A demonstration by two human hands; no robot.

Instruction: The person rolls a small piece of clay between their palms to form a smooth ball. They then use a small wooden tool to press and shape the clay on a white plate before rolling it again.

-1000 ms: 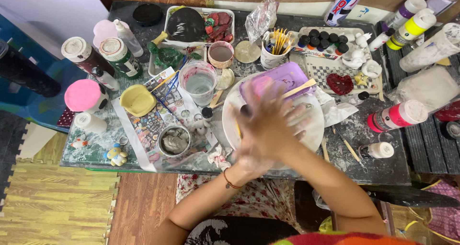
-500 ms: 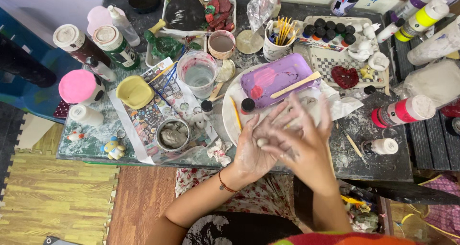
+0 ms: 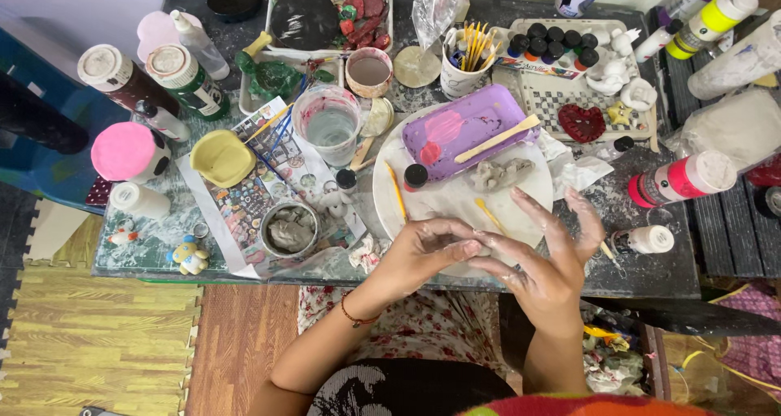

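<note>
Left hand (image 3: 423, 249) curls against the right hand (image 3: 541, 261), fingertips pressed together over the round white plate (image 3: 521, 209) at the bench (image 3: 643, 274) edge; anything between them is hidden. Right fingers spread; grey clay lump (image 3: 500, 174) lies just beyond.

Single head view; looks steeply down, near, over cluttered table (image 3: 643, 282).
</note>
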